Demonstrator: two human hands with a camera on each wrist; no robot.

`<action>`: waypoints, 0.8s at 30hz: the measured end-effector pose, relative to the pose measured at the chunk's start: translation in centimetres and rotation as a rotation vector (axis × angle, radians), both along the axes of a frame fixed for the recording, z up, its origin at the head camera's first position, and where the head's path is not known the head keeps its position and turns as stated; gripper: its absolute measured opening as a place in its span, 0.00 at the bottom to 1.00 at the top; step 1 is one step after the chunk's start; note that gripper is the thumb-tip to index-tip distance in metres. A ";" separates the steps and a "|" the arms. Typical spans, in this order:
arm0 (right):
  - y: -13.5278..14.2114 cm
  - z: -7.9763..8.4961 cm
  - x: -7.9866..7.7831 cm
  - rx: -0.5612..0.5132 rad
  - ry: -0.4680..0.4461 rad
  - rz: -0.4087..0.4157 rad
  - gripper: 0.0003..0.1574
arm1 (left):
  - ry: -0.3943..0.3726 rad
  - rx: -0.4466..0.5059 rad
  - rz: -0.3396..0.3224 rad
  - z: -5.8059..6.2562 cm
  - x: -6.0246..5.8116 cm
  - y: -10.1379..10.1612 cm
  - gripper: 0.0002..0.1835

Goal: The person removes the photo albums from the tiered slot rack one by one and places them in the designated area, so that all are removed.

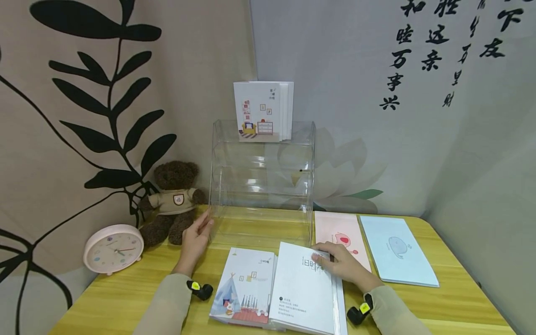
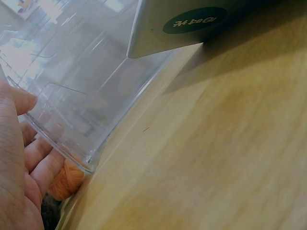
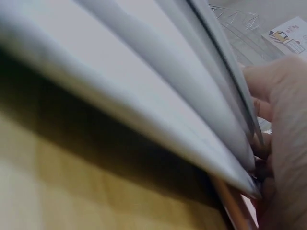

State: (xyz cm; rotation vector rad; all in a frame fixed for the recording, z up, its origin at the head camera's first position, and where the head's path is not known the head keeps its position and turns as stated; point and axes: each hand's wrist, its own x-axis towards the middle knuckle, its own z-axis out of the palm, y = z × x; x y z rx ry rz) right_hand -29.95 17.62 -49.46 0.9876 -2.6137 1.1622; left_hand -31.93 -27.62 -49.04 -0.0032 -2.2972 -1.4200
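Observation:
A clear tiered display rack (image 1: 261, 201) stands on the table in the head view. My left hand (image 1: 196, 243) holds its lower left side edge; in the left wrist view the thumb is on one face of the clear panel, the fingers behind it. My right hand (image 1: 344, 266) grips several white notebooks (image 1: 299, 291) by their upper right corner, thumb over the top cover. In the right wrist view the notebooks' pages (image 3: 158, 72) are blurred and lifted off the table, with the fingertips partly hidden. Left of them is a notebook with a tent picture (image 1: 247, 291).
More notebooks (image 1: 259, 111) stand in the rack's top tier. To the right lie a pink notebook (image 1: 335, 226) and a light blue notebook (image 1: 395, 251). A brown teddy bear (image 1: 173, 202) and a pink clock (image 1: 113, 249) are at the left. A wall hanging is behind.

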 end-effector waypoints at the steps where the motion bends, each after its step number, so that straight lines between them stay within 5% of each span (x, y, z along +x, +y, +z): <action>1: 0.0 0.0 0.0 0.003 0.003 0.001 0.14 | -0.001 0.000 -0.002 0.0 0.0 0.0 0.27; 11: 0.0 -0.4 -0.2 -0.009 0.139 0.045 0.10 | 0.009 0.002 -0.002 -0.1 0.0 -0.1 0.27; 24: -0.1 -0.1 -0.4 -0.014 0.118 0.035 0.12 | -0.011 0.014 -0.007 -0.2 -0.1 -0.2 0.27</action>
